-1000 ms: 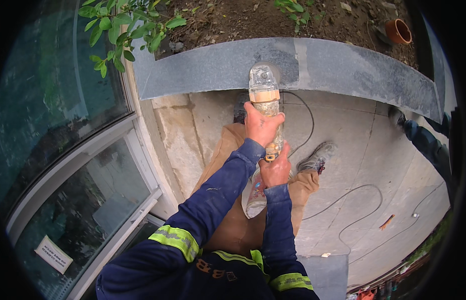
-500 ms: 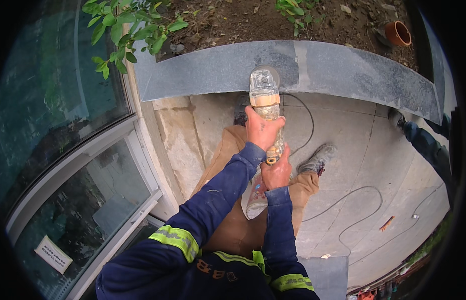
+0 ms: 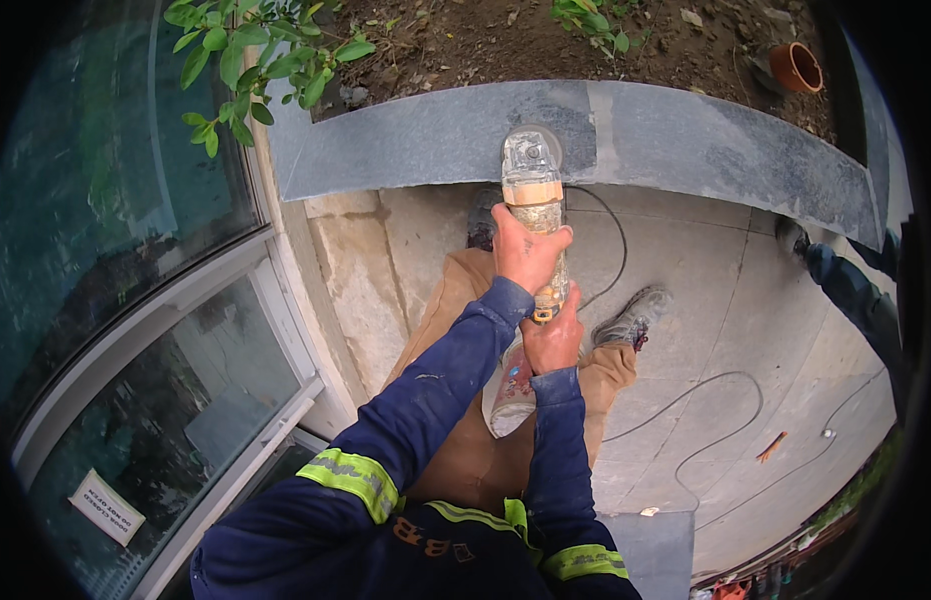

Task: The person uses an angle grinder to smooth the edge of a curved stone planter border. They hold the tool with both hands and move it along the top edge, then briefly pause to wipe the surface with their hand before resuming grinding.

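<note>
A dusty, tape-wrapped angle grinder point(image 3: 534, 208) points away from me, its round disc point(image 3: 551, 143) resting on the flat top of a grey stone ledge point(image 3: 415, 140). My left hand point(image 3: 526, 249) is wrapped around the middle of the tool's body. Closer to me, my right hand point(image 3: 554, 341) grips its rear end. Around the disc the stone looks darker than the slab to the right of a pale joint. The grinder's underside is hidden from view.
Beyond the ledge lies a soil bed with a leafy plant point(image 3: 275, 60) and a terracotta pot point(image 3: 793, 68). A glass door point(image 3: 135, 400) stands at left. A black cable point(image 3: 725, 376) winds over the paving. Another person's leg point(image 3: 853, 290) is at right.
The grinder's head has shifted slightly away from me and a touch to the right on the ledge. Both hands have kept their hold and moved with it.
</note>
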